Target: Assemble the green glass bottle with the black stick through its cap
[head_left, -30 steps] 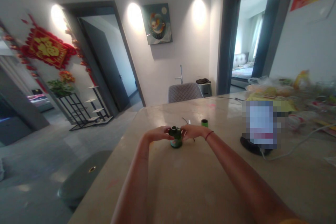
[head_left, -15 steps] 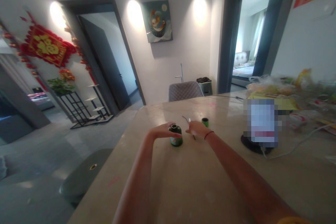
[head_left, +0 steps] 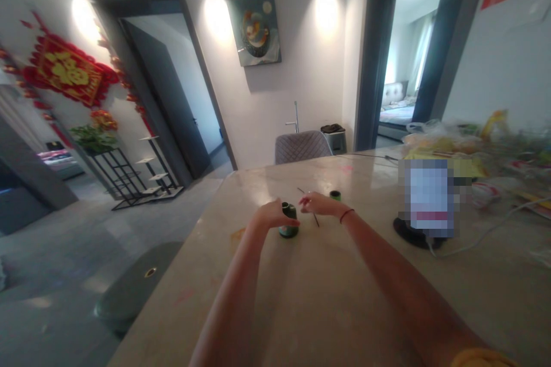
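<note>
A small dark-green bottle [head_left: 288, 230] stands upright on the table, its round mouth uncovered. My left hand [head_left: 275, 215] curves round its upper part, thumb in front and fingers behind. Just right of the bottle is my right hand [head_left: 316, 204], its fingertips drawn together in a pinch close to the bottle's neck. What they hold, if anything, is too small to make out. Under and behind that hand lies a thin dark stick [head_left: 316, 221], partly covered. A green cap [head_left: 335, 195] rests on the table just beyond my right hand.
The pale table [head_left: 336, 298] has a phone-like screen [head_left: 430, 192], blurred out, on a round dark stand with a white cable at right. Plastic bags and packets [head_left: 447, 137] pile up behind it. A grey chair [head_left: 303, 147] faces me; a green stool [head_left: 138, 281] stands left.
My right hand has shifted slightly left toward the bottle's mouth, and the white bit seen at its fingers no longer shows. My left hand stays round the bottle. The view has tilted slightly.
</note>
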`<state>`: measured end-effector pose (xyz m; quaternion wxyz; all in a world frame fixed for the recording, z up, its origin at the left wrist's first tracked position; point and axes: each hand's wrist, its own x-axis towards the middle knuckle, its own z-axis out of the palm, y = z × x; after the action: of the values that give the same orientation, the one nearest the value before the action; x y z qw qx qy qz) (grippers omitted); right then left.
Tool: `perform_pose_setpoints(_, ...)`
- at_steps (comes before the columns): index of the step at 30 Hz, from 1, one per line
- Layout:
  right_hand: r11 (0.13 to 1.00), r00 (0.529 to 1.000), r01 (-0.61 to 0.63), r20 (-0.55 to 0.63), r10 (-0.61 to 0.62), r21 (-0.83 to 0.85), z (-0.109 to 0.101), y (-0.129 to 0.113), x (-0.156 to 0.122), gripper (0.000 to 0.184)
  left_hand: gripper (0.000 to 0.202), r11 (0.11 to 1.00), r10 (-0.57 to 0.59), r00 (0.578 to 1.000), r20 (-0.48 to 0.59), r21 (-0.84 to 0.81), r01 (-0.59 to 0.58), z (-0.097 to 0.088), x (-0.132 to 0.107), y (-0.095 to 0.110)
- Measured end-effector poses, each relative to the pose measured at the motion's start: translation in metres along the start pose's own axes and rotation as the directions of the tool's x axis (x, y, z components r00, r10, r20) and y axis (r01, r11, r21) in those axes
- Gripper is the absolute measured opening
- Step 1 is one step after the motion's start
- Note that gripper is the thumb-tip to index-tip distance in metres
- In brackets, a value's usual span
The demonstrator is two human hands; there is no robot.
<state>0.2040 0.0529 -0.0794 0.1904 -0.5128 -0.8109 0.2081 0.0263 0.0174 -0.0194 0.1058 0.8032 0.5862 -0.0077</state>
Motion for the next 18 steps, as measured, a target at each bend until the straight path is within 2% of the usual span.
perform_pose_setpoints(2, 0.969, 0.994, 0.068, 0.063, -0.085, 0.236, 0.003, -0.003, 0.003, 0.053, 0.056, 0.998, 0.051, 0.998, 0.040, -0.037, -0.049, -0.002, 0.001, -0.003)
perform_pose_setpoints(4, 0.886, 0.981, 0.102, 0.099, -0.164, 0.453, 0.009, -0.006, 0.006, 0.078, 0.049, 0.988, 0.123, 0.990, 0.072, -0.101, -0.115, -0.003, 0.002, -0.007)
perform_pose_setpoints(7, 0.794, 0.972, 0.088, 0.121, -0.199, 0.601, 0.015, -0.009, 0.006, 0.096, 0.040, 0.972, 0.181, 0.980, 0.083, -0.170, -0.166, -0.005, 0.002, -0.013)
perform_pose_setpoints(11, 0.744, 0.963, 0.065, 0.152, -0.221, 0.665, 0.016, -0.012, 0.003, 0.091, 0.038, 0.986, 0.100, 0.991, 0.084, -0.139, -0.088, -0.006, 0.002, -0.016)
perform_pose_setpoints(15, 0.820, 0.973, 0.100, 0.117, -0.199, 0.564, 0.011, -0.017, -0.001, 0.074, 0.047, 0.998, 0.026, 0.999, 0.020, -0.058, -0.025, -0.006, 0.004, -0.015)
perform_pose_setpoints(18, 0.887, 0.982, 0.122, 0.078, -0.174, 0.446, 0.008, -0.019, -0.003, 0.061, 0.049, 0.999, 0.035, 0.999, -0.040, -0.037, -0.037, -0.005, 0.007, -0.017)
